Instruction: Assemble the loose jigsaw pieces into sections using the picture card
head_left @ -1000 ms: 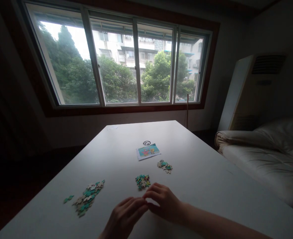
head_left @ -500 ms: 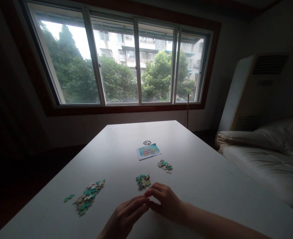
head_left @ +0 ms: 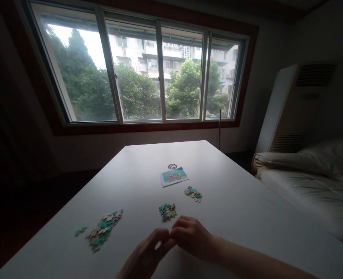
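My left hand (head_left: 149,250) and my right hand (head_left: 190,237) meet fingertip to fingertip above the near part of the white table (head_left: 229,217). Both are closed in a pinch, and whatever lies between the fingers is too small or hidden to make out. Just beyond them sits a small heap of jigsaw pieces (head_left: 167,212), green, yellow and mixed in colour. A larger pile of jigsaw pieces (head_left: 103,230), teal and pale, spreads to the left of my left hand. Beyond my right hand is another little pile of pieces (head_left: 193,194).
A printed cartoon picture (head_left: 174,177) lies mid-table, with a round black-and-white item (head_left: 172,166) behind it. A few green pieces (head_left: 80,231) lie apart at far left. A pale sofa (head_left: 308,170) stands to the right, a tall air conditioner (head_left: 290,108) behind it.
My left fingers have bent from nearly straight into a pinch. My right fingers have curled in closer, closing the gap between thumb and fingers. The piles have stayed put.
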Action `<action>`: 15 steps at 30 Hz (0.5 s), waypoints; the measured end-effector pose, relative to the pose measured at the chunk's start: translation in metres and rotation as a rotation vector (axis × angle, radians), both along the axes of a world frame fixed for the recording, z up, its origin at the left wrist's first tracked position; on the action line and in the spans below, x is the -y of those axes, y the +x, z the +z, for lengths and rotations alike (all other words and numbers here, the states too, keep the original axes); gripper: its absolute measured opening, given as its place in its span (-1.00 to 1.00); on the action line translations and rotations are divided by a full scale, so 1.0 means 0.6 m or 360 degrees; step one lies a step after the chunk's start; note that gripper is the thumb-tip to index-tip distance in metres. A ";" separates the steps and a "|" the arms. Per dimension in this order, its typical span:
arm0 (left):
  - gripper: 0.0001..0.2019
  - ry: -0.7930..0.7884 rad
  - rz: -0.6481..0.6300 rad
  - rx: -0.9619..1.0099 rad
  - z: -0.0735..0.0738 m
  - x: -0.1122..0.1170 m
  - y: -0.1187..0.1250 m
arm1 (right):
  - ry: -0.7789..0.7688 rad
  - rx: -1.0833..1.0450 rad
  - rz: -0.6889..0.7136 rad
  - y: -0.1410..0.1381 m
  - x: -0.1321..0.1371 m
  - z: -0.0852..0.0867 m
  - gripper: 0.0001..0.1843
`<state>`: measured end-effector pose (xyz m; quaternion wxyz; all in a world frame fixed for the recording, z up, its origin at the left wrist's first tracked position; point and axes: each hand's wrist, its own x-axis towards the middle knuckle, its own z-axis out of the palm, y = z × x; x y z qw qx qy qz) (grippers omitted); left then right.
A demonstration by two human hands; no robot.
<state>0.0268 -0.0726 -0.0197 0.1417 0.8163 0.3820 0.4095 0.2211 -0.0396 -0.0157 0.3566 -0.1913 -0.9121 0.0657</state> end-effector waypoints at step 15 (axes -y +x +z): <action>-0.90 0.0711 -0.0129 -0.0380 0.012 -0.026 -0.010 | -0.0054 -0.0105 -0.0124 -0.002 0.001 -0.010 -0.90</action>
